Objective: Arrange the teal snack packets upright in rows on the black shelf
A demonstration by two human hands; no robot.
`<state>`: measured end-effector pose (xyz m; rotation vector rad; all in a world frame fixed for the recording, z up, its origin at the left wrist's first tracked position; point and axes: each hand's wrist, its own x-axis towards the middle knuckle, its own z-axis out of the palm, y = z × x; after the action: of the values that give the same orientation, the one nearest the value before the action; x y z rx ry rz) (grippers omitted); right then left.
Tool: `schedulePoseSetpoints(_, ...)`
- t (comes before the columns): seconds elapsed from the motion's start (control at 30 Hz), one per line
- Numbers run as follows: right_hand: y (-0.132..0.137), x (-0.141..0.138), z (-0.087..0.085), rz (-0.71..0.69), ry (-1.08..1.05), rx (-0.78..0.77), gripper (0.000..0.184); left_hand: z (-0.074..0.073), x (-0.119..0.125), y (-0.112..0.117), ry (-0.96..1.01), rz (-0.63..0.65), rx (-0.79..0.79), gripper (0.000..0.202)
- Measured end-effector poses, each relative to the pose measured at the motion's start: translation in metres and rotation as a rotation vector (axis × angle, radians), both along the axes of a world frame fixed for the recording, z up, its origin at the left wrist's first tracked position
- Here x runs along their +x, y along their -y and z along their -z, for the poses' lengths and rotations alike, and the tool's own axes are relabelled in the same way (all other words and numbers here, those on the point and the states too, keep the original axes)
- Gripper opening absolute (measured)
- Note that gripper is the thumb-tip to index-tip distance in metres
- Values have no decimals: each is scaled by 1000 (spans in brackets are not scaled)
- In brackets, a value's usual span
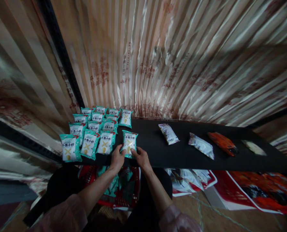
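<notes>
Between my two hands a teal-and-white snack bag (129, 141) stands at the front of the black shelf (153, 151). My left hand (118, 157) grips its lower left edge, thumb on the front. On the lower right edge, my right hand (140, 157) pinches it the same way. Several matching bags are lined up in rows to the left; the closest is a snack bag (106, 142) just beside my left hand. Behind the held bag, another one (126, 118) leans at the back of the shelf. Fingers behind the held bag are hidden.
Farther right on the shelf lie two white packets (168, 133), an orange packet (222, 143) and a pale packet (254, 147). Under the shelf, a red basket (138, 187) holds more teal bags. Other baskets with white packets (186, 180) and orange packets (266, 187) stand right. Striped sheeting (143, 64) hangs behind.
</notes>
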<state>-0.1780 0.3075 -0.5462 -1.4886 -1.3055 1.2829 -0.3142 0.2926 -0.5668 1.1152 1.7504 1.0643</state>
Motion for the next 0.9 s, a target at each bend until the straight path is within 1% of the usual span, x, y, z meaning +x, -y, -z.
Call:
schedulePoseSetpoints(0.17, -4, 1, -4, -79, -76, -8, 45, -1, -2, -5, -17, -45, -6, 37)
schedulePoseSetpoints(0.3, -9, 3, -1, -129, -116, 4, 47, -2, -1, -7, 17, -86, 10, 38)
schedulePoseSetpoints(0.4, -13, 3, 3, -87, -95, 1, 42, -4, 1, -8, 6, -91, 3, 35)
schedulePoseSetpoints(0.53, -17, 1, 7, -9, -66, 2, 35, -6, 3, -10, -50, -58, -4, 31)
schedulePoseSetpoints(0.63, -21, 2, 10, 7, -60, 1, 32, -8, 4, -12, -83, -37, -16, 33)
schedulePoseSetpoints(0.77, -25, 4, 13, 19, 6, -3, 31, -14, 5, -17, -147, -11, -42, 36)
schedulePoseSetpoints(0.9, -32, 4, 18, 41, 60, 10, 33, -22, 9, -19, -207, -16, -43, 39)
